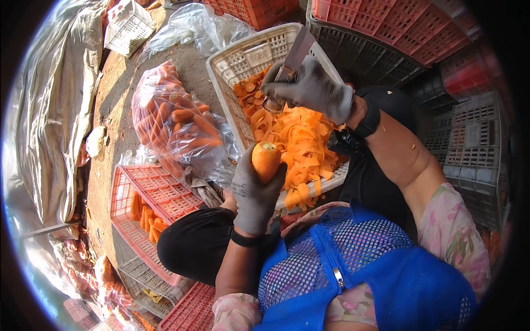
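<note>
- Two hands in gloves: one left hand (254,193), one right hand (319,91)
- One knife (300,48)
- One peeled carrot (266,164) in hand
- One bulging bag of carrots (174,118)
- One heap of peelings (303,143)
- One white crate (259,52) around that heap
- One pink crate (160,181)
- Other crates (386,25): at least seven, perhaps more, since the rim hides some
- Two black wristbands (244,239)
- One blue vest (403,281)

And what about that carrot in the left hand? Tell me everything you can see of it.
The carrot is thick and bright orange, its smooth surface looking peeled. It stands roughly upright, its blunt top end paler with a darker middle. The gloved left hand wraps its lower part, hiding it. In this view it overlaps the peelings behind.
</note>
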A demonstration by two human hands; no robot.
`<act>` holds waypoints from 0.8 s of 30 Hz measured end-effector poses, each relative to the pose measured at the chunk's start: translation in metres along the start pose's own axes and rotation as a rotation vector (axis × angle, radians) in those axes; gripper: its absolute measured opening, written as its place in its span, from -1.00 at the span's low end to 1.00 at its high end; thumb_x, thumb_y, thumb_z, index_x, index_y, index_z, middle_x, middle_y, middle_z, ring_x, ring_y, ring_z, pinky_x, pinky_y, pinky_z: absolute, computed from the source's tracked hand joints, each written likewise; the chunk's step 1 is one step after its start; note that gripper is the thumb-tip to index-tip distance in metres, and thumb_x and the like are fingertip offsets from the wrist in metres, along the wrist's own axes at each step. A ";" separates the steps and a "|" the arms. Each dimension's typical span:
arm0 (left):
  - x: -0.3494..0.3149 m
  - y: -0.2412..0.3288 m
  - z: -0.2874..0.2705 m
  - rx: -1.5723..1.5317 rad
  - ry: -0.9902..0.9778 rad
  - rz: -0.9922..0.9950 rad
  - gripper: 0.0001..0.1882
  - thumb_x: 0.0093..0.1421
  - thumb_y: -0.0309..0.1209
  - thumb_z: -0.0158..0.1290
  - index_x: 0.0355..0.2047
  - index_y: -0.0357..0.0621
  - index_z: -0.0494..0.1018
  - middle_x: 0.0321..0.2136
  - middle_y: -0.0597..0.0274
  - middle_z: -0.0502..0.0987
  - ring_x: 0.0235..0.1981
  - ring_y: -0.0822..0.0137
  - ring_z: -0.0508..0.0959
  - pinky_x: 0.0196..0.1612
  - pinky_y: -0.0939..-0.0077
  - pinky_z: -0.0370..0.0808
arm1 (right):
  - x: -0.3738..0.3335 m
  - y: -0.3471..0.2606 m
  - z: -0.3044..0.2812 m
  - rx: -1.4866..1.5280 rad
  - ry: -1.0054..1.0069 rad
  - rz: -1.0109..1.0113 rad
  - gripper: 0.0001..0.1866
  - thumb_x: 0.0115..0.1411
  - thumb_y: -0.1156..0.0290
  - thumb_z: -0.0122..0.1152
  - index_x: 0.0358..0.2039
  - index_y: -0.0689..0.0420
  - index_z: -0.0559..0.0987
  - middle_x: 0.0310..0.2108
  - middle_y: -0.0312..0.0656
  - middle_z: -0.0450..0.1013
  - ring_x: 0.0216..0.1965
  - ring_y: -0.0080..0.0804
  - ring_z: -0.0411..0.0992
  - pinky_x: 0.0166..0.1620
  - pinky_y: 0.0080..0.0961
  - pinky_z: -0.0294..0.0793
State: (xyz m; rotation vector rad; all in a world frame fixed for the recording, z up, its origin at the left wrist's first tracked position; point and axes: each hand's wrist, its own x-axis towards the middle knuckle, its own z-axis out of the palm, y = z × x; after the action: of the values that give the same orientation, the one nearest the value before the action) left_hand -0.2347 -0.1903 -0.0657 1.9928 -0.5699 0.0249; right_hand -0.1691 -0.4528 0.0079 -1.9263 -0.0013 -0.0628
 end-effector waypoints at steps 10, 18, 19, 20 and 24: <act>0.007 0.008 -0.010 -0.050 0.154 -0.054 -0.28 0.08 -0.53 0.54 0.23 -0.31 0.48 0.06 0.08 0.65 0.03 0.29 0.65 0.17 0.32 0.60 | -0.043 0.006 0.030 -0.271 -0.140 -0.480 -0.75 0.48 0.28 0.32 -0.03 0.20 0.66 -0.36 -0.06 0.59 -0.35 -0.10 0.62 -0.27 -0.27 0.59; 0.010 0.037 -0.016 -0.423 0.104 -0.159 -0.46 0.22 -0.57 0.44 0.16 -0.30 0.49 -0.02 0.13 0.68 -0.02 0.37 0.68 0.08 0.44 0.64 | -0.052 0.003 0.037 -0.504 -0.242 -0.650 -0.59 0.32 0.28 0.39 0.14 0.09 0.62 -0.38 -0.11 0.58 -0.37 -0.04 0.63 -0.29 -0.17 0.63; 0.009 0.037 -0.016 -0.424 0.104 -0.161 -0.47 0.21 -0.57 0.45 0.15 -0.31 0.50 -0.04 0.13 0.68 -0.04 0.37 0.68 0.06 0.44 0.64 | -0.053 0.004 0.038 -0.497 -0.239 -0.653 -0.60 0.32 0.29 0.39 0.13 0.09 0.63 -0.38 -0.11 0.58 -0.37 -0.04 0.63 -0.30 -0.17 0.63; 0.009 0.036 -0.016 -0.425 0.102 -0.161 -0.47 0.20 -0.56 0.45 0.14 -0.31 0.50 -0.05 0.13 0.68 -0.05 0.36 0.68 0.05 0.43 0.64 | -0.053 0.006 0.038 -0.492 -0.267 -0.637 -0.62 0.33 0.29 0.38 0.13 0.07 0.63 -0.38 -0.11 0.59 -0.37 -0.05 0.64 -0.30 -0.19 0.63; 0.005 0.024 -0.014 -0.286 0.086 -0.070 -0.49 0.17 -0.56 0.46 0.10 -0.31 0.53 -0.10 0.13 0.70 -0.09 0.36 0.69 0.02 0.43 0.64 | -0.056 0.005 0.041 -0.437 -0.290 -0.509 -0.70 0.34 0.32 0.35 0.06 0.03 0.64 -0.38 -0.07 0.62 -0.34 -0.03 0.66 -0.27 -0.17 0.64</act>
State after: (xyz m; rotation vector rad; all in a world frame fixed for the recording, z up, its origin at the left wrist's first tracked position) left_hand -0.2373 -0.1894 -0.0375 1.7233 -0.4225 -0.0134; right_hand -0.2231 -0.4150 -0.0139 -2.3101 -0.7253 -0.1316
